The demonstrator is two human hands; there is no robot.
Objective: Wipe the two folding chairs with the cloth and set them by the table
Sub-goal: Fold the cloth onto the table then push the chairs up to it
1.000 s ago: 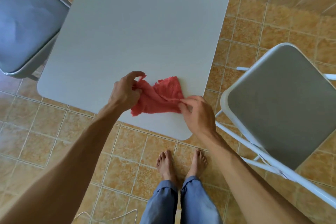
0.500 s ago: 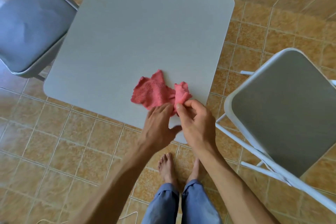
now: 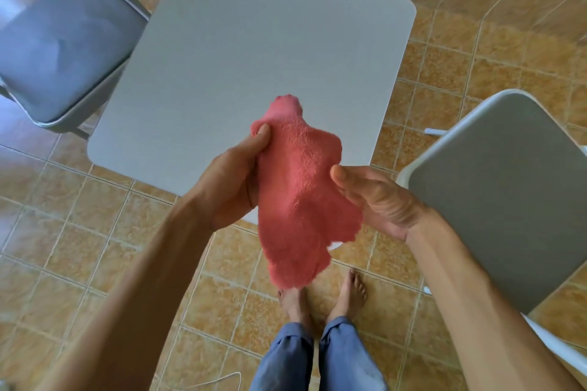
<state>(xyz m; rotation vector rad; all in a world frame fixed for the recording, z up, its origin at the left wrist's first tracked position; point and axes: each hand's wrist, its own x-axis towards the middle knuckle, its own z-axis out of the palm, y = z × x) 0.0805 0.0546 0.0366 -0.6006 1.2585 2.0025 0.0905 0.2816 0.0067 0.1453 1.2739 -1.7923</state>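
Cloth (image 3: 298, 197) pinched in my left hand (image 3: 232, 181), right hand (image 3: 378, 197) open beside it (loose grip, could drop to floor).

i see my bare forearms with no sleeves, blue trousers (image 3: 317, 362) bunched at the ankles below my hands, and my bare feet (image 3: 320, 301) side by side.

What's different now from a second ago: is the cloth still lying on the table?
No. The red cloth has been lifted off the table and now hangs in the air. The left hand pinches its upper part; the right hand has opened and sits palm-up beside it, with any contact hidden by the cloth. The table, the grey chair and the white-framed chair look unmoved.
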